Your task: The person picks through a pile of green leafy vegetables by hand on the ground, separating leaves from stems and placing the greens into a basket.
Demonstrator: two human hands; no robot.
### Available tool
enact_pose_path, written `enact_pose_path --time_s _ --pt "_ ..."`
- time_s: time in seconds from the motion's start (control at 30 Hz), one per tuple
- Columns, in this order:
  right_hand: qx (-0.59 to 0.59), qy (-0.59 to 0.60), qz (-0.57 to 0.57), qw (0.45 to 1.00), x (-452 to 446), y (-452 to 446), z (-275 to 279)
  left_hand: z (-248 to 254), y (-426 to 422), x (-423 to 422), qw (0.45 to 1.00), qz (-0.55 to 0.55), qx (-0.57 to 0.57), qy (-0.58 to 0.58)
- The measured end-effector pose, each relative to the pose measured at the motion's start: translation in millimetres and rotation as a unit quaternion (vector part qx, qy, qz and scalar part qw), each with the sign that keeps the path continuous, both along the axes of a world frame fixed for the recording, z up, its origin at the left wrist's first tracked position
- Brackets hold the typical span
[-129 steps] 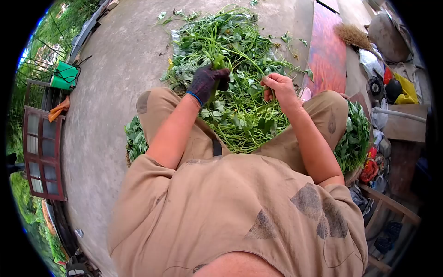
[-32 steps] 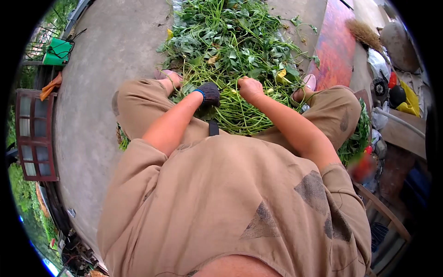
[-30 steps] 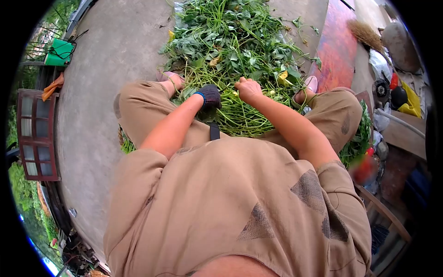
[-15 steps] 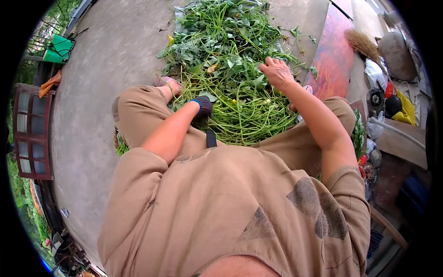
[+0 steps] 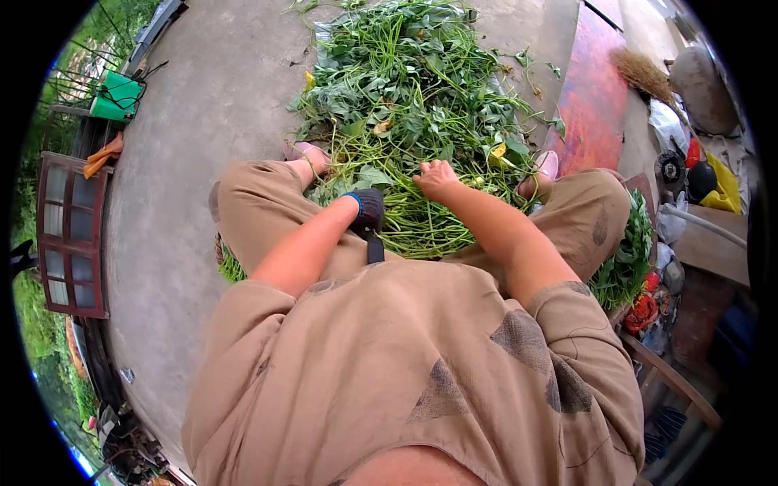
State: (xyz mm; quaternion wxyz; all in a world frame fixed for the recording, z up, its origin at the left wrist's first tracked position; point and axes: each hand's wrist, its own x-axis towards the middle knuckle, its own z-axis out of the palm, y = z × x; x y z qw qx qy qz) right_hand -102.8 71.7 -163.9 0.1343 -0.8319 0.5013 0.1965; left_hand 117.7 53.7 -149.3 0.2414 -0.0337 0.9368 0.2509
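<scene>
A long heap of green leafy vines [image 5: 421, 89] lies on the floor between my legs, with a layer of bare stems [image 5: 433, 223] at its near end. My left hand [image 5: 370, 209], in a dark glove with a blue cuff, is closed at the left edge of these stems; what it grips is hidden. Bare and curled closed, my right hand [image 5: 436, 178] is over the middle of the stems, a short way right of the glove. Its fingertips face the stems, and I cannot make out what is between them. A yellow leaf [image 5: 498, 155] lies right of that hand.
My feet in pink shoes [image 5: 306, 152] flank the heap. More bundled greens [image 5: 622, 251] stand beside my right leg. Beyond are a reddish board [image 5: 585, 97], a straw broom [image 5: 640, 74] and a yellow bag [image 5: 724, 186]. At left are a windowed frame [image 5: 74, 235] and a green box [image 5: 116, 95].
My right hand has moved left and nearer to me, from the leaves on the right to the middle stems, and its fingers have curled in. My gloved left hand stays at the stems' left edge.
</scene>
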Motion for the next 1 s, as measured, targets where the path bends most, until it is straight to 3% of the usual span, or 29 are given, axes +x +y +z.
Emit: enact_pose_path --time_s 0.07,0.2,0.3,0.37,0.47,0.57,0.7,0.8,0.83,0.87,0.93,1.0 --pt "0.017 0.069 0.021 0.997 1 5 -13 8 0 -1 0.999 -0.033 -0.005 -0.002" --pt "-0.047 0.048 0.023 0.998 -24 -8 2 -4 -2 4 0.994 -0.101 -0.005 0.048" --pt "-0.209 -0.028 -0.052 0.976 -66 -43 33 1 -8 -5 0.983 -0.178 -0.042 0.01" --pt "-0.297 -0.071 -0.102 0.947 -100 -70 72 -5 -10 -5 0.991 -0.122 -0.045 -0.001" --pt "-0.401 -0.069 -0.065 0.911 -137 -87 136 -47 -21 -6 0.991 0.086 -0.021 -0.099" --pt "-0.456 -0.085 -0.013 0.886 -150 -87 182 -19 -19 -12 0.995 0.005 -0.077 -0.06" --pt "-0.452 -0.048 -0.072 0.888 -145 -69 191 15 -11 -17 0.995 0.092 0.004 -0.045" --pt "-0.336 -0.008 -0.1 0.936 -132 -37 147 -23 -9 -6 0.992 0.088 -0.058 -0.072" --pt "-0.3 -0.003 -0.104 0.948 -127 -26 139 -13 -6 -6 0.981 0.151 -0.071 -0.094" --pt "-0.263 0.002 -0.106 0.959 -123 -17 132 29 -2 -18 0.97 0.143 -0.095 -0.171" --pt "-0.201 -0.037 -0.163 0.965 -115 -4 121 35 -11 -16 0.964 0.201 -0.135 -0.108" --pt "-0.089 -0.079 -0.243 0.963 -111 1 123 2 -33 -6 0.928 0.317 -0.195 0.016"
